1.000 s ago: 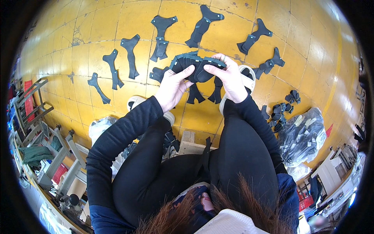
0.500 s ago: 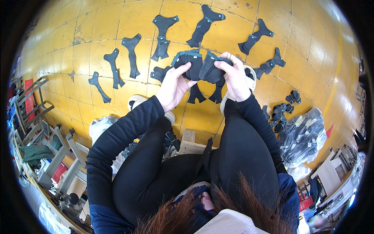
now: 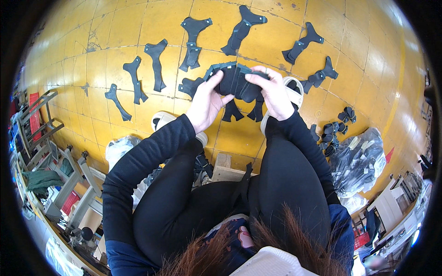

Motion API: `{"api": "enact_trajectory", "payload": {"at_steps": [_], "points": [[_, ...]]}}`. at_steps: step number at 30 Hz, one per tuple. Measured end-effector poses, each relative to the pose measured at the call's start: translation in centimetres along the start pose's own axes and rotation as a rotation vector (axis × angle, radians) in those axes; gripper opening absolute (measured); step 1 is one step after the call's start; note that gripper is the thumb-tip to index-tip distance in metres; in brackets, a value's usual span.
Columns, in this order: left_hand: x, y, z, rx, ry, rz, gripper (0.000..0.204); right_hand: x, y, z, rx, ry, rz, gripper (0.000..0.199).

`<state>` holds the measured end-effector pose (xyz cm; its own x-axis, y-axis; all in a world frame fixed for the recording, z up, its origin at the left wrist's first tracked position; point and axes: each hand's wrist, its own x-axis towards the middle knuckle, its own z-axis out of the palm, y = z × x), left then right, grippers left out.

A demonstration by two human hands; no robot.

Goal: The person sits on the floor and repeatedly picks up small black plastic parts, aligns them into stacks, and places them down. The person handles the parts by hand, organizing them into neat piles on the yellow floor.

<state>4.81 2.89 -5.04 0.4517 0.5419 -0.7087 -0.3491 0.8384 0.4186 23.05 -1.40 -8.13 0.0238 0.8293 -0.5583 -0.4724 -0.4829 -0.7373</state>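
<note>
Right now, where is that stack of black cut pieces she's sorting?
In the head view, the stack is held up between left hand and right hand, above the yellow floor, near the shoes.

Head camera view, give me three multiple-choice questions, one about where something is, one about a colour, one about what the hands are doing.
1. Where do the loose black cut pieces lie?
A. On a table
B. Spread on the floor
C. In a box

2. What colour are the floor tiles?
A. Yellow
B. Grey
C. Green

3. How is the fanned stack of black pieces held?
A. By the left hand alone
B. By no hand
C. Between both hands

Answers: 1 B, they lie in a curved row on the tiles. 2 A, the tiles are yellow. 3 C, the left hand and right hand both grip it.
</note>
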Motion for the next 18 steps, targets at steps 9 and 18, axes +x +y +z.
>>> {"api": "enact_trajectory", "payload": {"at_steps": [9,18], "points": [[0.3,-0.7,-0.3,0.087,0.026,0.052,0.022,-0.4,-1.0,0.5,0.07,-0.021,0.059,0.021],[0.1,-0.7,-0.2,0.089,-0.023,0.012,0.024,-0.3,-1.0,0.7,0.07,-0.013,0.062,0.022]]}}
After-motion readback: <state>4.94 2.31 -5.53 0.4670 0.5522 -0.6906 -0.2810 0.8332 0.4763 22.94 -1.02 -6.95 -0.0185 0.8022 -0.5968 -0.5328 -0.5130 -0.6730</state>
